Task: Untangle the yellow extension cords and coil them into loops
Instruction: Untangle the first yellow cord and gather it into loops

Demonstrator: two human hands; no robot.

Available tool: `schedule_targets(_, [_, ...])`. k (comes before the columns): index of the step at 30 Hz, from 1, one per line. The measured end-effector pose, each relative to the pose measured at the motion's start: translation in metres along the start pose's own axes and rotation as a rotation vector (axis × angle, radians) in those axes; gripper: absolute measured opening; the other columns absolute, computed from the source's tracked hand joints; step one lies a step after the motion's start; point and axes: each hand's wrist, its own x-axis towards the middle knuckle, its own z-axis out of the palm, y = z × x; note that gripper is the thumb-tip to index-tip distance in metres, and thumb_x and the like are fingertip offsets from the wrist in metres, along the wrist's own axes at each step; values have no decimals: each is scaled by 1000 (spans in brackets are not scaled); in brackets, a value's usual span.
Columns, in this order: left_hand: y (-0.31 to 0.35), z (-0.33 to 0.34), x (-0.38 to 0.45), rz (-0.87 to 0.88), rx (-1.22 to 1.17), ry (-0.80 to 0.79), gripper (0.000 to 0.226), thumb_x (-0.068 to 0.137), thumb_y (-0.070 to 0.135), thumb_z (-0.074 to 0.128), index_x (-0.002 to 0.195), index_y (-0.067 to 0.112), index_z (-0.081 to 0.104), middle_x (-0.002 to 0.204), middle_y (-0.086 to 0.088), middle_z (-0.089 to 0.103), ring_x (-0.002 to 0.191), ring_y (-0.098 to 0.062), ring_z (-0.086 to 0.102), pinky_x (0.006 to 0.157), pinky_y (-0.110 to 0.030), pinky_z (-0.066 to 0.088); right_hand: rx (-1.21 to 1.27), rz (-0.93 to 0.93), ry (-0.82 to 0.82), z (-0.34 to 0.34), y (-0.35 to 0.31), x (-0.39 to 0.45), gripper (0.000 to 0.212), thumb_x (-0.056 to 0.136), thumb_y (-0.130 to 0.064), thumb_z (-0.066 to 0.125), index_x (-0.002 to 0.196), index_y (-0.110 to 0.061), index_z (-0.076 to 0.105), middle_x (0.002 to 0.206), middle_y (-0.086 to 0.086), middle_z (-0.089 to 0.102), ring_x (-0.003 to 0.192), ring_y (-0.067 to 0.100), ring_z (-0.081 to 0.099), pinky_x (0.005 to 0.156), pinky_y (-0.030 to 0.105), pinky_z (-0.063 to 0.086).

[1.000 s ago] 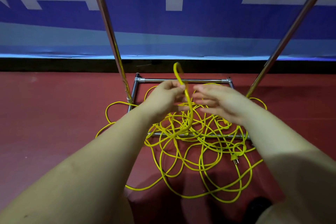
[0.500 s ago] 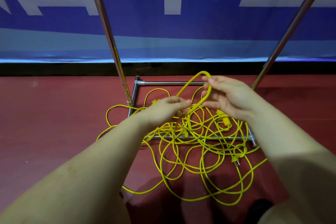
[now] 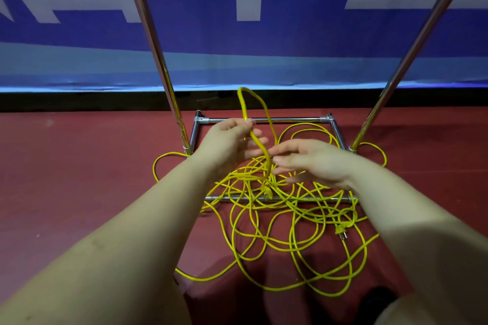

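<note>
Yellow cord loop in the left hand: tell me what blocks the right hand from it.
Nothing visible does. The open right hand hovers beside the raised yellow cord loop, which the left hand holds.

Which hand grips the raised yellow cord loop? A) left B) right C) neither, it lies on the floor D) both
A: the left hand holds the raised cord loop in its fingers, while the right hand is beside it with fingers straight, holding nothing.
</note>
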Motion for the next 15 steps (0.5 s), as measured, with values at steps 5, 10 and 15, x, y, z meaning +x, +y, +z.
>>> schedule_targets(5, [6,1,2,-9,-196,31,14,98,12,43,89,11,53,64,2,66,61,-10,70,49,-22,55,-6,-151,66,7,0,6,22,85,-2,60,94,-20,54,90,0,60,80,5,58,67,8,46])
schedule_targets(10, [5,0,3,6,-168,8,10,97,16,47,93,13,56,82,-1,67,71,-13,70,65,-27,58,157,-107,41,9,-8,3,14,92,-4,51,95,-18,50,80,0,60,67,6,65,65,23,55])
schedule_targets(15, [-10,2,0,-73,361,-151,23,98,33,44,95,21,62,95,-2,65,87,-16,58,92,-33,40,754,-191,204,-16,-25,0,17,96,-5,40,84,-13,50,58,-3,60,55,5,65,46,23,54])
